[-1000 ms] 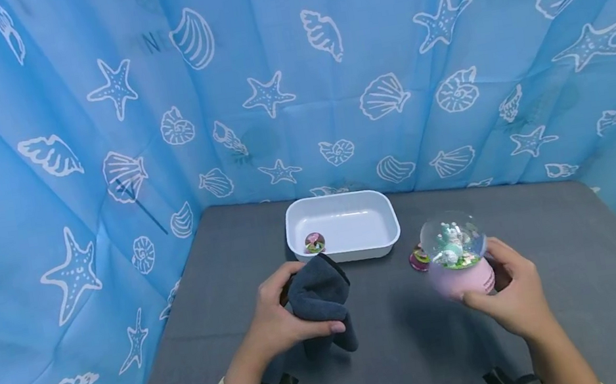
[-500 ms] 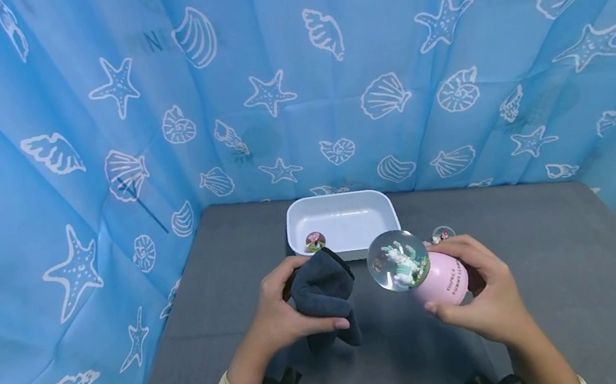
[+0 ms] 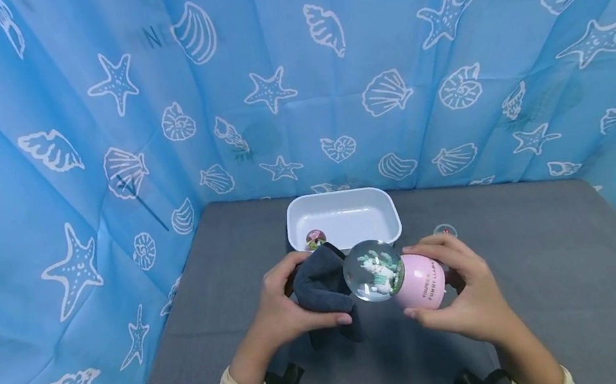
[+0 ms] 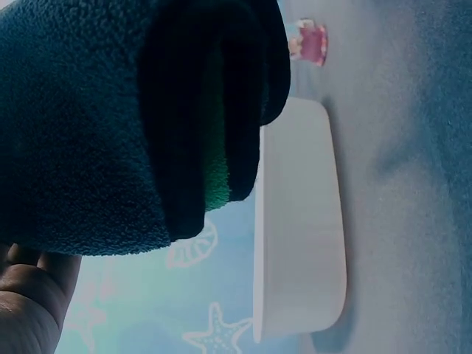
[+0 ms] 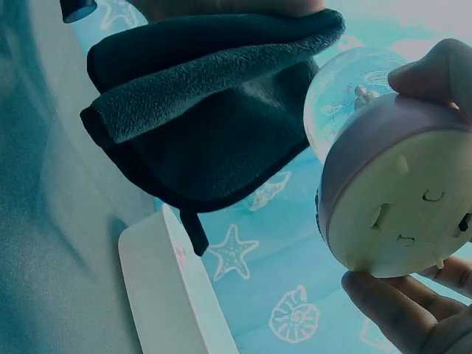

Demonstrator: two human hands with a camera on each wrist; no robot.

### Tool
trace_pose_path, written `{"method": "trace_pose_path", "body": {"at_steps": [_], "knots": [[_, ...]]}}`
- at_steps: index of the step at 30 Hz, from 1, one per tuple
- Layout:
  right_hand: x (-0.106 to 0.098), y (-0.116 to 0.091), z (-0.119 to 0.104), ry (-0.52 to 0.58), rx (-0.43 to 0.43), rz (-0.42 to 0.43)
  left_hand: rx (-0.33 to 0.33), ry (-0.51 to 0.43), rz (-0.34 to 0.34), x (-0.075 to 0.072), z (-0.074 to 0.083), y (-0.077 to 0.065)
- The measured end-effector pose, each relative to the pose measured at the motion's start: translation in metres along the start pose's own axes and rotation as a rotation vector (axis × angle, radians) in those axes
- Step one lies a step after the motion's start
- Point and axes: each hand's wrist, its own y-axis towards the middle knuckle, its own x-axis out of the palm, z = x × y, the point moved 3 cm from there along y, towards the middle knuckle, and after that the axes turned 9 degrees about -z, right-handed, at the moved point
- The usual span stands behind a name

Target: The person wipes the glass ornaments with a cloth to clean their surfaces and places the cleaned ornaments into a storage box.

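Note:
My left hand (image 3: 285, 308) grips a folded dark blue-grey cloth (image 3: 321, 283), thumb in front. In the right wrist view the cloth (image 5: 199, 140) hangs in loose folds. My right hand (image 3: 466, 288) holds a snow globe by its pink base (image 3: 421, 281), tilted so that the glass ball (image 3: 373, 271) points left. A white and green figure is inside the ball. The glass is right beside the cloth; whether they touch I cannot tell. The globe's pale underside (image 5: 405, 206) faces the right wrist camera.
A white rectangular tray (image 3: 393, 222) stands at the back of the grey table (image 3: 563, 260), with a small snow globe (image 3: 316, 238) in its left end. Another small globe (image 3: 445, 230) is partly hidden behind my right hand. A blue shell-patterned curtain (image 3: 331, 109) borders the table.
My right hand has brought the pink-based snow globe leftward to the cloth and tipped it from upright onto its side. The left hand, holding the cloth, has hardly moved.

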Motion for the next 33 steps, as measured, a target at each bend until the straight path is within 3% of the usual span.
{"method": "trace_pose_path", "body": {"at_steps": [4, 16, 22, 33], "knots": [[0.003, 0.003, -0.002, -0.035, 0.015, -0.006, 0.032, 0.001, -0.001, 0.002, 0.000, 0.003], [0.006, 0.011, -0.007, -0.087, -0.068, 0.014, 0.058, 0.053, 0.038, 0.003, -0.001, 0.010], [0.006, 0.015, -0.008, -0.102, -0.119, 0.017, 0.079, 0.081, 0.025, 0.003, 0.001, 0.016], [0.006, 0.024, -0.008, -0.016, -0.158, -0.016, 0.104, 0.079, 0.030, 0.004, 0.003, 0.023]]}}
